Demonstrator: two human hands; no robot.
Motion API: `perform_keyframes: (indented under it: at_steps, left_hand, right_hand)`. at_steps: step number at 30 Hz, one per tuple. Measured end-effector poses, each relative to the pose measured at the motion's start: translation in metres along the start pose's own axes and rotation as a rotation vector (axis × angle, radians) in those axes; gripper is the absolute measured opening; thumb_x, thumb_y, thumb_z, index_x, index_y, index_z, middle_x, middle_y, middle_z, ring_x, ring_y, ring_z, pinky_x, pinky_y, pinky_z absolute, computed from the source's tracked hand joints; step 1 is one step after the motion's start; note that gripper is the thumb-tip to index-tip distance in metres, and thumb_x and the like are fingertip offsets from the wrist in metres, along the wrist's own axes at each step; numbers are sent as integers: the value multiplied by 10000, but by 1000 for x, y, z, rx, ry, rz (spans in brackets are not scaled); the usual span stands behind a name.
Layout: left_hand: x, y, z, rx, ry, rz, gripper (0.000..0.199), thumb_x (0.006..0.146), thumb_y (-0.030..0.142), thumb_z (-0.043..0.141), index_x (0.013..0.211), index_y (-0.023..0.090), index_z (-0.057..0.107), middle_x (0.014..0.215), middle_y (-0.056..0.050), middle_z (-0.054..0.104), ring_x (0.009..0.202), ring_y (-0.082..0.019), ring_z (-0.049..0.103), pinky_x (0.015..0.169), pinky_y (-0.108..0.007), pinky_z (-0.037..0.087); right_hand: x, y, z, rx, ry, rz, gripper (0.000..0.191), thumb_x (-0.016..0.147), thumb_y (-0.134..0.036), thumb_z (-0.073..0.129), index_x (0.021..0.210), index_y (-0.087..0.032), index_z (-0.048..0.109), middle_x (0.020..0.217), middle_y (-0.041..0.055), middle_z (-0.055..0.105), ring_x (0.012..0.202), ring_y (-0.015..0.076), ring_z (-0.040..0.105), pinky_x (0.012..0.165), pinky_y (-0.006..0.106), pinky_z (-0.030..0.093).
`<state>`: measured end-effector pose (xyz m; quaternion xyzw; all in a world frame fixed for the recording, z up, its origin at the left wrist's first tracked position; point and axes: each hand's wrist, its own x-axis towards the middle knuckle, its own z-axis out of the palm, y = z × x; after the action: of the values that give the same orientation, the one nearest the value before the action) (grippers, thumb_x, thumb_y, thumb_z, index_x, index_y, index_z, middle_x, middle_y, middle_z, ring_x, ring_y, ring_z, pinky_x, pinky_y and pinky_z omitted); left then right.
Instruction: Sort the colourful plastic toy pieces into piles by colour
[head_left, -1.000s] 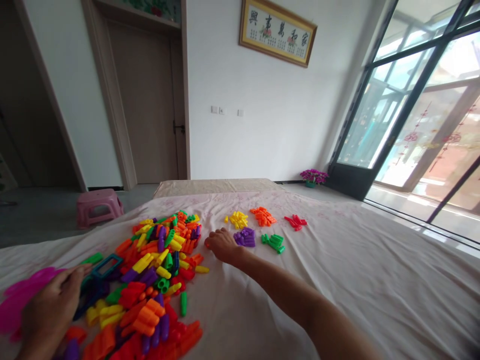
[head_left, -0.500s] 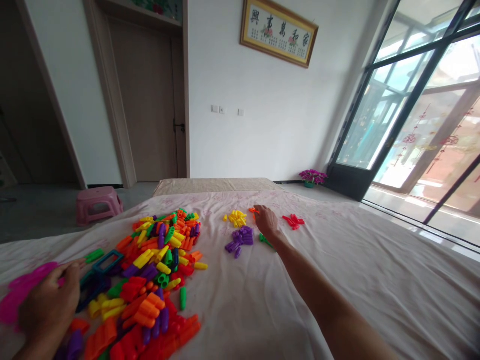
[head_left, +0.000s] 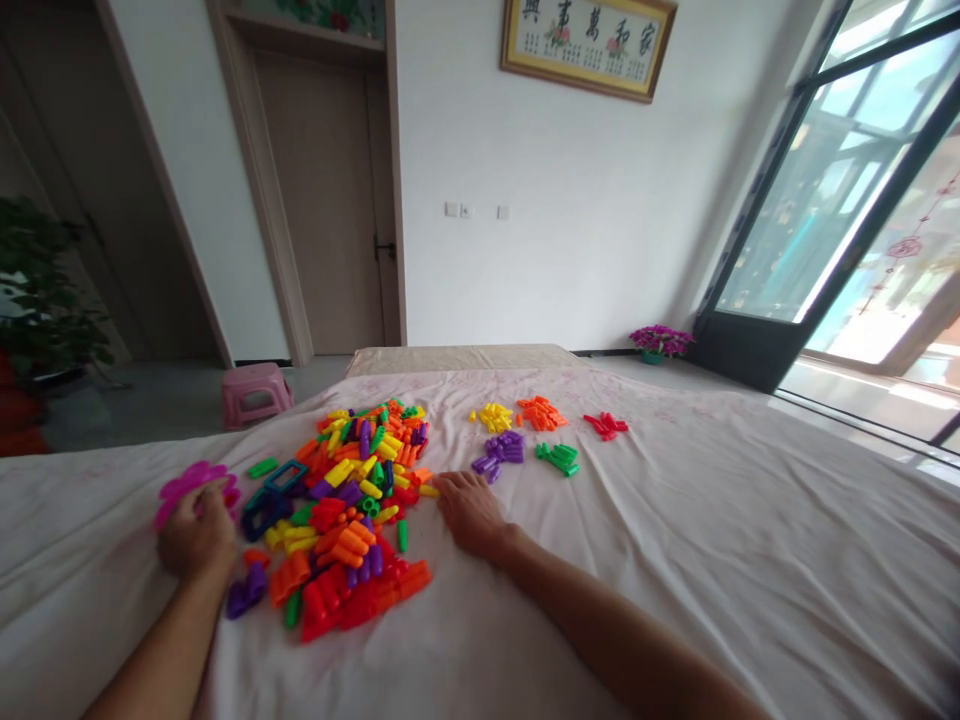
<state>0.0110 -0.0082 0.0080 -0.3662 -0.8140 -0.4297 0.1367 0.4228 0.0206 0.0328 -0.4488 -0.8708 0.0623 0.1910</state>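
My left hand (head_left: 196, 530) grips a magenta flower-shaped piece (head_left: 184, 487) left of a mixed pile of colored plastic pieces (head_left: 345, 545). At the pile's right edge, my right hand (head_left: 471, 508) is palm down, its fingertips beside a yellow piece (head_left: 429, 491); whether they hold anything is hidden. Beyond it lie small separate groups: yellow (head_left: 496, 417), orange (head_left: 541, 413), purple (head_left: 504, 450), green (head_left: 559, 457) and red (head_left: 606, 426). Dark blue and teal frame-shaped pieces (head_left: 264, 512) lie between my left hand and the pile.
A pale wrinkled cloth (head_left: 712, 540) covers the surface. Beyond it stand a pink stool (head_left: 256, 394) at the left and a pot of magenta flowers (head_left: 660, 341) at the right. A leafy plant (head_left: 45, 290) is at the far left.
My right hand has moved from the orange group back to the mixed pile, uncovering the orange and green groups. My left hand still has the magenta piece. The view has shifted left.
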Motion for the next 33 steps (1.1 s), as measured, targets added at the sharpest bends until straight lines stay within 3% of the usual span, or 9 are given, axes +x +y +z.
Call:
perform_keyframes:
  at_steps: [2, 5, 7, 11, 14, 18, 26, 29, 33]
  left_hand:
    - [-6, 7, -9, 0, -35, 8, 475, 914, 420, 355, 1086, 150, 706, 928, -85, 737, 758, -219, 611, 631, -312, 430]
    - [-24, 13, -28, -89, -165, 203, 467, 923, 462, 368, 1125, 202, 699, 1144, -62, 724, 1034, -213, 643, 882, -309, 486]
    - [-44, 13, -42, -222, -283, 427, 500, 925, 488, 368, 1200, 187, 657, 1243, -100, 680, 1184, -237, 601, 1043, -362, 438]
    - [-101, 16, -64, -121, -407, 652, 718, 831, 619, 525, 1428, 221, 498, 1473, -156, 498, 1380, -315, 443, 1140, -485, 343]
    - [-141, 34, -71, -8, -459, 698, 954, 739, 687, 616, 1545, 264, 329, 1556, -183, 383, 1432, -376, 353, 1121, -568, 312]
    - [-171, 80, -62, 97, -404, 602, 1038, 683, 714, 662, 1550, 253, 328, 1569, -228, 324, 1401, -434, 354, 1089, -647, 263]
    - [-174, 151, -25, 146, -401, 486, 836, 795, 631, 601, 1484, 181, 451, 1600, -274, 227, 1448, -459, 236, 1076, -715, 180]
    - [-158, 159, -16, 149, -330, 522, 681, 849, 531, 580, 1446, 214, 500, 1594, -240, 282, 1470, -430, 216, 1104, -697, 144]
    - [-133, 150, -14, 88, -269, 565, 545, 852, 365, 604, 1380, 240, 558, 1528, -186, 431, 1445, -373, 309, 1148, -639, 130]
  right_hand:
    - [-2, -3, 0, -34, -3, 5, 316, 1009, -267, 456, 1289, -240, 600, 1304, 77, 640, 1195, 222, 540, 1029, 362, 359]
    - [-2, -4, -3, -57, 5, 26, 280, 1019, -263, 440, 1230, -224, 620, 1236, 86, 662, 1161, 216, 548, 1008, 351, 346]
    - [-3, -5, -4, -66, 10, 42, 274, 1020, -264, 440, 1227, -221, 615, 1217, 89, 665, 1151, 217, 548, 1006, 351, 339]
    - [-4, -7, -2, -69, 28, 38, 298, 1029, -269, 418, 1266, -210, 589, 1225, 99, 658, 1148, 221, 544, 1006, 349, 336]
    - [-5, -7, 1, -75, 35, 23, 283, 1033, -278, 406, 1214, -200, 609, 1209, 95, 663, 1113, 226, 554, 983, 345, 350]
    - [-6, -5, 1, -85, 25, 41, 276, 1034, -254, 393, 1157, -198, 634, 1180, 95, 669, 1100, 220, 558, 960, 332, 363]
    - [-5, 3, 1, -24, 22, 89, 356, 960, -140, 470, 1278, -210, 613, 1255, 92, 659, 1149, 216, 562, 971, 312, 378]
    - [-5, 6, 1, 17, 81, 133, 371, 964, -129, 445, 1286, -204, 612, 1214, 92, 672, 1130, 207, 577, 963, 299, 389]
    - [-11, 6, -6, 80, 195, 109, 287, 1016, -231, 405, 1157, -210, 654, 1086, 77, 688, 1050, 193, 599, 913, 279, 405]
